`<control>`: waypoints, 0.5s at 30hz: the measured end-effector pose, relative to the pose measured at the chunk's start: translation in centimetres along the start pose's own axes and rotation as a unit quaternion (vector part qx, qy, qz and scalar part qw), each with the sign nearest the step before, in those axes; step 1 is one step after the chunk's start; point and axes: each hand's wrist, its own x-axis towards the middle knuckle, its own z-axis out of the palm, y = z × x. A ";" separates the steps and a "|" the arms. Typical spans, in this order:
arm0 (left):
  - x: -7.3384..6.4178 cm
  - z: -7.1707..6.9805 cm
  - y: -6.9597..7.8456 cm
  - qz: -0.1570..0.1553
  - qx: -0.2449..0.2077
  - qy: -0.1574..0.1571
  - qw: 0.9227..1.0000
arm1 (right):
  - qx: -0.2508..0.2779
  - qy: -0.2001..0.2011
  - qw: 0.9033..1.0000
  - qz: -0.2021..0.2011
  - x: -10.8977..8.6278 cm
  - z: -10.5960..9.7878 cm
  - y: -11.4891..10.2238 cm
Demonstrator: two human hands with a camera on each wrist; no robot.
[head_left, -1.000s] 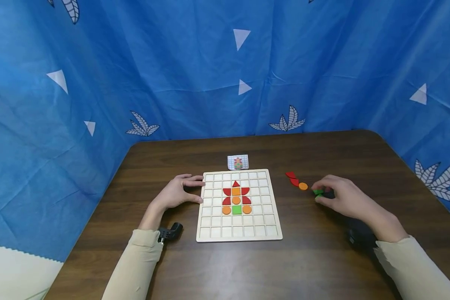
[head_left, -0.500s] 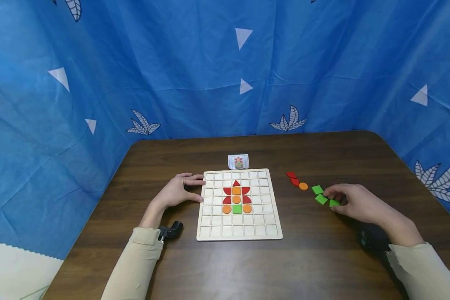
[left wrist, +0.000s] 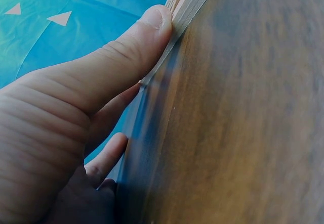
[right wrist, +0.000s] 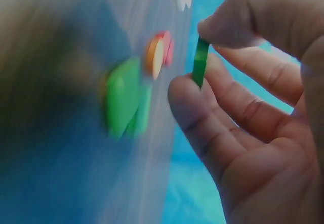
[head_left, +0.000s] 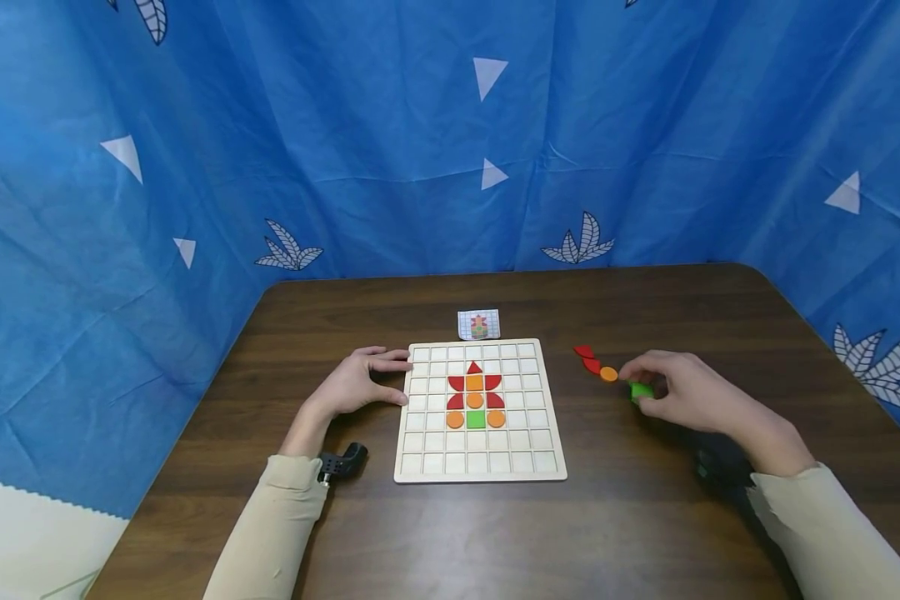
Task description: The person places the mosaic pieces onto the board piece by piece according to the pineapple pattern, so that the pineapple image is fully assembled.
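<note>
My left hand [head_left: 352, 386] rests against the left edge of a pale wooden grid board [head_left: 480, 467], thumb and fingers fairly straight along it. In the left wrist view the thumb [left wrist: 147, 29] touches the board's edge. A pattern of red, orange and green pieces lies in the grid, with a green square [head_left: 476, 419] between two orange discs. Over to the right, my right hand [head_left: 686, 392] pinches a green square tile [right wrist: 201, 62] by its edges, between thumb and finger. Close beside it on the table lie other green tiles [right wrist: 121, 100], blurred in the right wrist view.
Two red petal-shaped pieces [head_left: 588, 361] and an orange disc [head_left: 608, 374] lie between the board and my right hand. A small card [head_left: 478, 324] printed with a similar pattern stands behind the board. Blue cloth [head_left: 390, 133] hangs around the brown table [head_left: 525, 533].
My right hand has moved from the rightmost green tile leftward and slightly away, over the other green tiles, with a green tile pinched. My left hand and the board have stayed put.
</note>
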 end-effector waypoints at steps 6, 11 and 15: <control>0.0 0.0 0.0 0.001 0.003 -0.001 1.000 | 0.014 -0.017 0.999 -0.027 2.4 1.1 -2.7; 0.0 0.0 -0.1 0.002 0.005 -0.001 1.000 | 0.038 -0.034 0.997 -0.054 4.5 2.4 -4.8; 0.1 0.0 -0.1 0.002 0.003 0.000 1.000 | 0.067 -0.038 0.994 -0.073 6.0 3.3 -6.8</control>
